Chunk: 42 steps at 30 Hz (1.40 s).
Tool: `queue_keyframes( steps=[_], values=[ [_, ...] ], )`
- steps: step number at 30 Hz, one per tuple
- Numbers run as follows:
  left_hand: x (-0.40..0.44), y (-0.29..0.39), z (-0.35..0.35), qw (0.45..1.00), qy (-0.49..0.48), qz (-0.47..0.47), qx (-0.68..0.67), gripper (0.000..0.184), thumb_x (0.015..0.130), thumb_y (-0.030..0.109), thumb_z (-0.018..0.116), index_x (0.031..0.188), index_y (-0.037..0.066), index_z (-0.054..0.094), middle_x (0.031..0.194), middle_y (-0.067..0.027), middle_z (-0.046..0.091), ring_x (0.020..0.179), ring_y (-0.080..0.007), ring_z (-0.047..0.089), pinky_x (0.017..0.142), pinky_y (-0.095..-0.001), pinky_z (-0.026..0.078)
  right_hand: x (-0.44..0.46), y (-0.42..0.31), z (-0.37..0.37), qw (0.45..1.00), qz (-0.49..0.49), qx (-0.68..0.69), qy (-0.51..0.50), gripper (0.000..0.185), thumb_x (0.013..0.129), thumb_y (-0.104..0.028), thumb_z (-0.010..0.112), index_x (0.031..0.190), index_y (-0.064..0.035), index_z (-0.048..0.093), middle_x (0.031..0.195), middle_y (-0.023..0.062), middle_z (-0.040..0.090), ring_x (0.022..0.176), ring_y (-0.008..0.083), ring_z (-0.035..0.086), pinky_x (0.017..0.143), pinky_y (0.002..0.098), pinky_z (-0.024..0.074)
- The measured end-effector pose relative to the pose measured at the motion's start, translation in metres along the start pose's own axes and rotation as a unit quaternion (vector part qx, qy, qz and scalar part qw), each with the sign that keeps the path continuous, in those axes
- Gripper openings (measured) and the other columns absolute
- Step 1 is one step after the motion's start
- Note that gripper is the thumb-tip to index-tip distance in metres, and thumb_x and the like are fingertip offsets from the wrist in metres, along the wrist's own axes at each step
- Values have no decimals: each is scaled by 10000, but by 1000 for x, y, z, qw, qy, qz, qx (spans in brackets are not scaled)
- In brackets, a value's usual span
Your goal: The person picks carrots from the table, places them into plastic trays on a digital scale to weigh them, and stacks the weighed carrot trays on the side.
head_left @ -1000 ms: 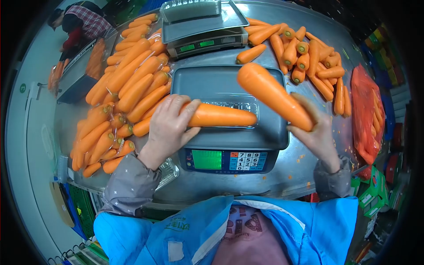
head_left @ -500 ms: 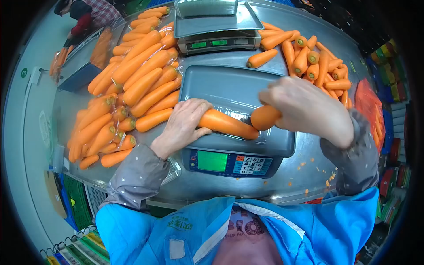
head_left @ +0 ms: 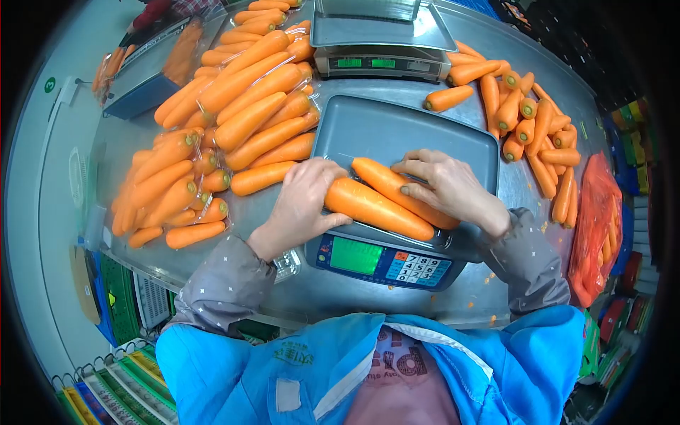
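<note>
A person's left hand [head_left: 301, 202] gripped the thick left end of the nearer carrot [head_left: 379, 207], while the right hand [head_left: 450, 185], held apart from it, clasped the farther carrot [head_left: 382, 177] from above, thumb and fingers on its right half. The two large carrots lay side by side over a clear plastic tray [head_left: 446, 241] on the grey pan [head_left: 368, 131] of a digital scale [head_left: 320, 253], at the middle of the metal worktop [head_left: 340, 301]. The scale's green display [head_left: 356, 256] and keypad [head_left: 423, 268] faced the near edge.

Beyond it, toward the far edge, stood a second scale [head_left: 382, 62] with clear containers [head_left: 368, 10] on its platform. Carrots in clear wrap [head_left: 248, 120] covered the worktop's left side; loose carrots [head_left: 528, 127] were heaped toward the far right corner, near a single carrot [head_left: 448, 98]. A red bag [head_left: 595, 234] holding carrots lay at the right edge.
</note>
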<state>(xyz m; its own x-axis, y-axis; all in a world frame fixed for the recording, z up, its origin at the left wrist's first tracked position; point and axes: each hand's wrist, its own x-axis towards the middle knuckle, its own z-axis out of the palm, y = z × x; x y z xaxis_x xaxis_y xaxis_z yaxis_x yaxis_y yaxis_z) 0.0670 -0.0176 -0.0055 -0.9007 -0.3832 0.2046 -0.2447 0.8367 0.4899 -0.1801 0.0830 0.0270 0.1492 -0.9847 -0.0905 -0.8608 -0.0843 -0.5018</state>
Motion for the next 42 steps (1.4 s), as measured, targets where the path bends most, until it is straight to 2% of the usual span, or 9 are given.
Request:
queue_keyframes(
  steps=[3, 9, 16, 18, 26, 30, 33, 38, 42],
  values=[
    [-1, -7, -3, 995, 24, -68, -74, 754, 637, 282, 786, 1236, 11, 416, 1236, -186, 409, 1139, -356, 427, 974, -413, 353, -21, 19, -1, 987, -49, -26, 149, 339, 808, -161, 614, 1133, -69, 580, 1069, 107, 605, 967, 245, 580, 805, 357, 475],
    [3, -14, -13, 968, -7, -208, -140, 806, 712, 304, 739, 1317, -40, 331, 1171, -190, 489, 1040, -294, 513, 869, -382, 435, -78, 32, -12, 958, 180, 167, 148, 389, 838, -180, 615, 1182, -28, 518, 1035, 103, 604, 806, 177, 613, 646, 294, 504],
    [33, -19, -9, 949, -125, -269, -106, 758, 756, 480, 633, 1219, -93, 450, 963, -216, 621, 905, -324, 614, 760, -372, 477, -92, 29, 34, 959, 176, 185, 124, 653, 808, -217, 674, 1329, -15, 336, 1094, 186, 563, 656, 159, 602, 527, 273, 487],
    [39, -13, -7, 916, -165, -323, -171, 712, 762, 445, 668, 1221, -60, 465, 833, -139, 628, 781, -203, 607, 686, -317, 483, -95, 27, 28, 918, 222, 287, 159, 671, 784, -175, 690, 1329, -11, 334, 1085, 172, 569, 641, 136, 590, 514, 256, 471],
    [21, 5, 39, 904, 1, -252, -345, 751, 705, 449, 737, 1174, -7, 369, 1111, -217, 471, 1054, -293, 501, 880, -353, 427, -104, 29, 20, 913, 206, 315, 158, 505, 777, -130, 666, 1221, 19, 477, 842, 70, 586, 509, 65, 493, 453, 200, 405],
    [15, 10, 37, 841, 30, -252, -479, 698, 791, 303, 711, 1234, 38, 241, 1191, -198, 427, 1018, -238, 535, 782, -342, 498, -96, 26, 17, 892, 201, 380, 138, 527, 755, -172, 694, 1206, 11, 492, 848, 70, 584, 509, 72, 498, 441, 201, 404],
    [6, 12, 16, 744, 31, -304, -595, 690, 793, 289, 705, 1255, 81, 237, 1198, -156, 437, 984, -214, 554, 596, -249, 547, -80, 7, 5, 888, 219, 381, 133, 545, 740, -197, 695, 1205, 9, 497, 879, 63, 581, 503, 66, 482, 425, 189, 382],
    [-10, -19, -12, 696, 30, -305, -649, 650, 799, 295, 670, 1293, 103, 292, 1207, -122, 475, 1017, -210, 560, 663, -286, 556, -52, -11, -12, 884, 151, 425, 123, 736, 711, -386, 727, 1274, -10, 438, 999, 93, 573, 540, 55, 481, 405, 183, 391],
    [-19, -49, -47, 636, 174, -196, -726, 563, 804, 301, 649, 1260, 128, 369, 1155, -98, 512, 1010, -213, 569, 674, -345, 555, -21, -46, -23, 813, 65, 550, 179, 984, 680, -551, 724, 1373, -10, 281, 1236, 181, 468, 597, 97, 519, 423, 198, 459]
  ],
)
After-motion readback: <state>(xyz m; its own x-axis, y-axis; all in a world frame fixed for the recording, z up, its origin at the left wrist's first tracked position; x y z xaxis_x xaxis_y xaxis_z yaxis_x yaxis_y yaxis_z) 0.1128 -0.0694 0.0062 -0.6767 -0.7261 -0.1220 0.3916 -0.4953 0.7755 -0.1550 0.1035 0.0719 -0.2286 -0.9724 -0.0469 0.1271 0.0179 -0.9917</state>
